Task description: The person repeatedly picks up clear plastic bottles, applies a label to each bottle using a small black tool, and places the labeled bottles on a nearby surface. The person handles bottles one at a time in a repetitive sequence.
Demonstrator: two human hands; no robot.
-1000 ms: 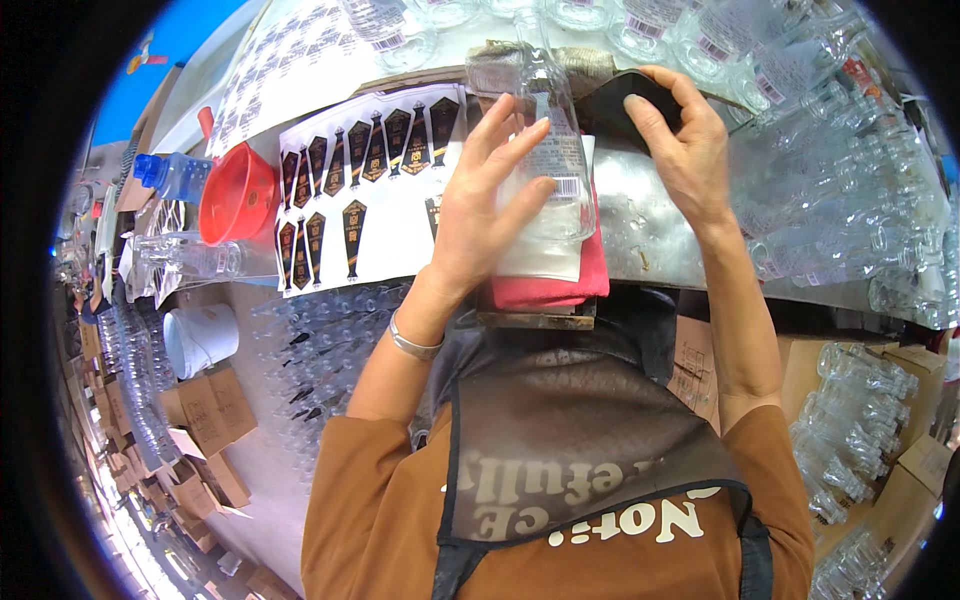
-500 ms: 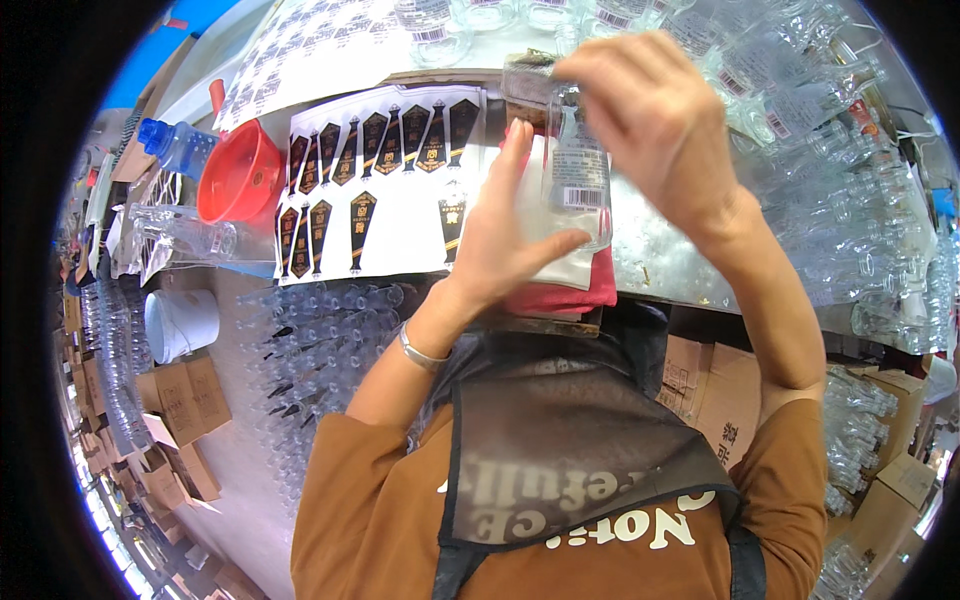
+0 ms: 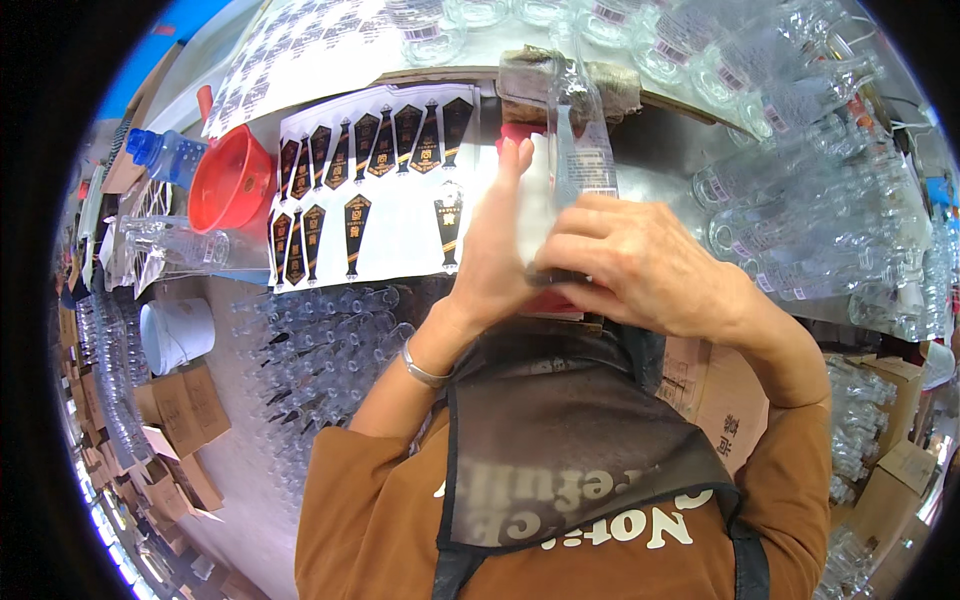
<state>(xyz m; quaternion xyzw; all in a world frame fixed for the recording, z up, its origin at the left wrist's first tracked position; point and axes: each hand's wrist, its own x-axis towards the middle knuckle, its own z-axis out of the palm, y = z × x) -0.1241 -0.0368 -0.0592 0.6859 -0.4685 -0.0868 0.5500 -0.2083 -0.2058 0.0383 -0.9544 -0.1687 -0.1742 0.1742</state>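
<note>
From the head camera I see my left hand (image 3: 495, 255) lying flat, fingers straight, against a clear glass bottle (image 3: 578, 140) over the table (image 3: 660, 150). My right hand (image 3: 630, 260) grips the bottle's lower end. A label sheet (image 3: 375, 185) and a red funnel (image 3: 232, 180) sit to the left.

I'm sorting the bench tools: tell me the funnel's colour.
The funnel is red, seen clearly in the head view, left of the label sheet.
</note>
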